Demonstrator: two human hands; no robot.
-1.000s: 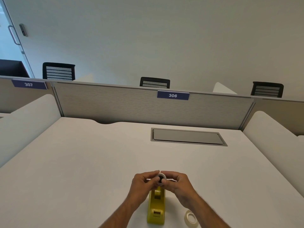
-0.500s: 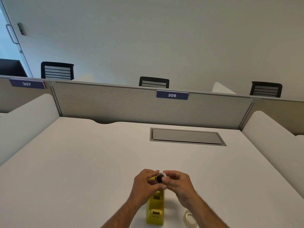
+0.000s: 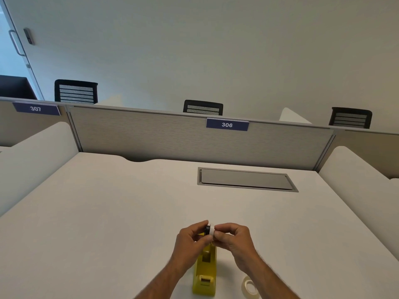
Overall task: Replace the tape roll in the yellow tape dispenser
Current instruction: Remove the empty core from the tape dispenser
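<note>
While the yellow tape dispenser (image 3: 205,270) stands on the white desk (image 3: 108,212) near its front edge, both hands meet just above the dispenser's far end. The left hand (image 3: 190,242) pinches a small black core (image 3: 207,229) between thumb and curled fingers. The right hand (image 3: 234,237) has its fingers curled around a white tape roll (image 3: 211,230), which sits right against the black core; whether the core is partly inside the roll cannot be told. The two hands touch or nearly touch at the fingertips, and both forearms run down to the bottom edge of the view on either side of the dispenser. The dispenser's cradle looks empty, with a dark slot showing in its middle.

A second tape roll (image 3: 250,288), pale and translucent, lies flat on the desk just right of the dispenser, under the right forearm.

Farther back, a grey cable hatch (image 3: 246,179) is set into the desk. Behind it runs a grey partition (image 3: 151,134) carrying a blue label reading 306 (image 3: 227,124), with another reading 307 (image 3: 35,108) at left. Three black chair backs rise beyond the partition.
</note>
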